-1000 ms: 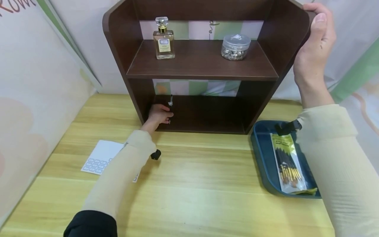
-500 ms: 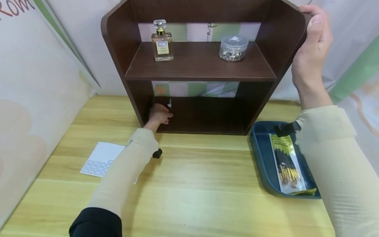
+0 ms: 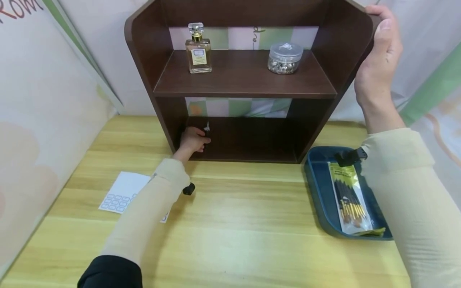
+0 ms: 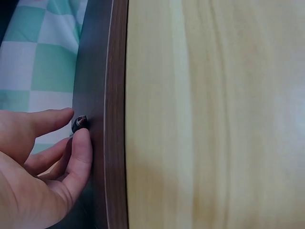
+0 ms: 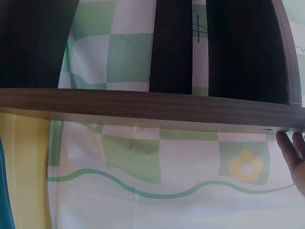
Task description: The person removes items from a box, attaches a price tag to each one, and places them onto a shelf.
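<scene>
In the head view my left hand [image 3: 193,139] reaches into the lower left of a dark brown shelf unit [image 3: 245,96]. Finger and thumb pinch a small, slender dark item with a shiny tip [image 3: 207,128], standing roughly upright over the bottom board. Its kind cannot be made out; the left wrist view shows just the round dark end [image 4: 80,123] between the fingertips. High on the unit's right side panel, my right hand [image 3: 381,60] grips the edge. A perfume bottle [image 3: 199,56] and a clear lidded jar [image 3: 285,59] of small silvery pieces stand on the middle shelf.
A blue tray [image 3: 320,200] with a packet of brushes [image 3: 349,200] sits right of the unit, partly behind my right sleeve. White label sheets [image 3: 126,186] lie on the wooden table [image 3: 230,224] at left, partly under my left forearm. Fabric walls [image 3: 43,120] stand around.
The dark item's tip shows slightly lower above my left fingers, and its lower end no longer shows below them. Otherwise both hands stay nearly in place.
</scene>
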